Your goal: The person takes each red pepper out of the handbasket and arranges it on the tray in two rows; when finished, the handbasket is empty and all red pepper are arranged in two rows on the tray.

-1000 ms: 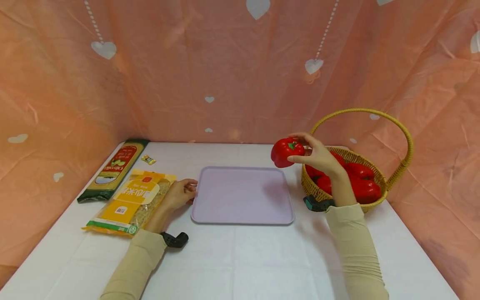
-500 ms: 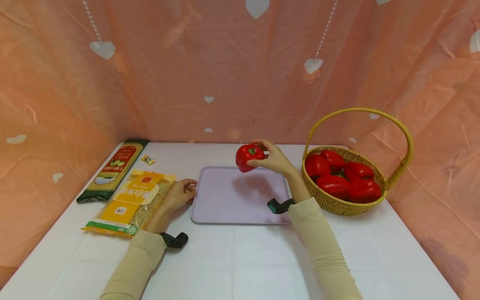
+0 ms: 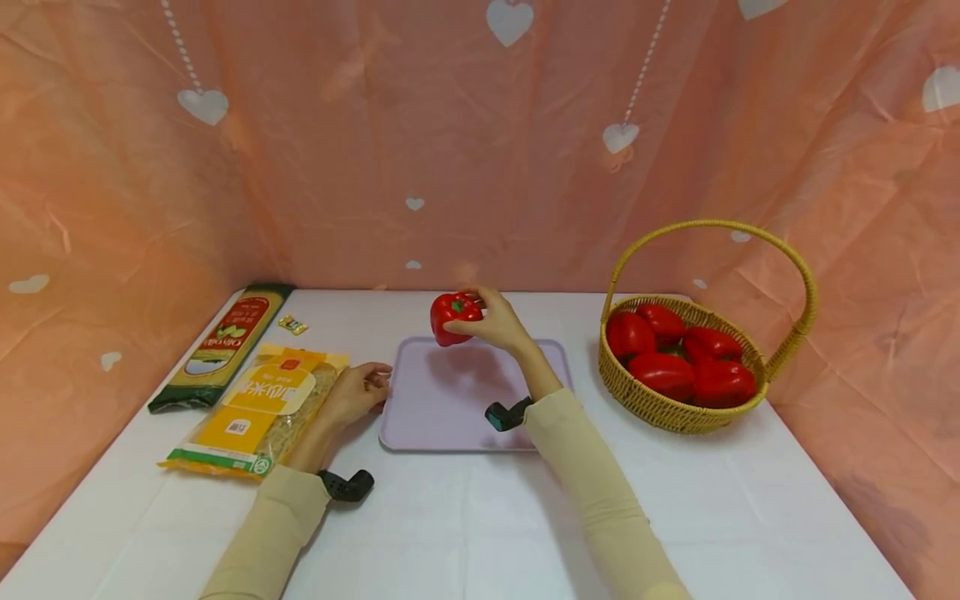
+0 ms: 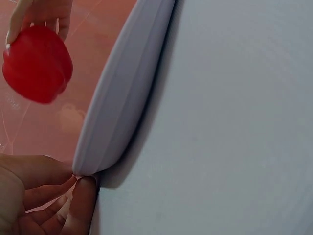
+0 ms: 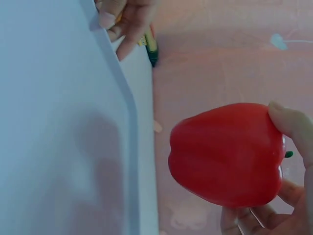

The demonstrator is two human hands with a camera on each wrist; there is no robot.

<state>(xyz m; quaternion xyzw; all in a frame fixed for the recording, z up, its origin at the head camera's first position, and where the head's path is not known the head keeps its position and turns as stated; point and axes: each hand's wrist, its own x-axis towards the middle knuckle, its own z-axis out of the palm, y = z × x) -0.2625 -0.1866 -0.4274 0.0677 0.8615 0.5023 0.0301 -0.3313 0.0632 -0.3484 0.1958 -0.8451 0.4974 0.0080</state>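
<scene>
My right hand (image 3: pixel 498 321) grips a red bell pepper (image 3: pixel 450 319) by its stem end, in the air above the back part of a pale purple tray (image 3: pixel 465 425). In the right wrist view, the bell pepper (image 5: pixel 227 156) lies between thumb and fingers, its green stem mostly hidden. My left hand (image 3: pixel 356 393) is at the tray's left edge. In the left wrist view, its thumb and a finger (image 4: pixel 83 196) pinch the rim of the tray (image 4: pixel 115 103); the other fingers are loosely bent.
A wicker basket (image 3: pixel 652 412) with a tall handle holds several red peppers (image 3: pixel 660 375) on the right. Left of the tray lie a yellow noodle packet (image 3: pixel 258 408), a green and gold packet (image 3: pixel 221 342) and a small gold-wrapped candy (image 3: pixel 292 324). Pink cloth surrounds the white table.
My right hand has carried the bell pepper leftward from beside the basket to above the tray. The left hand has stayed at the tray's edge.
</scene>
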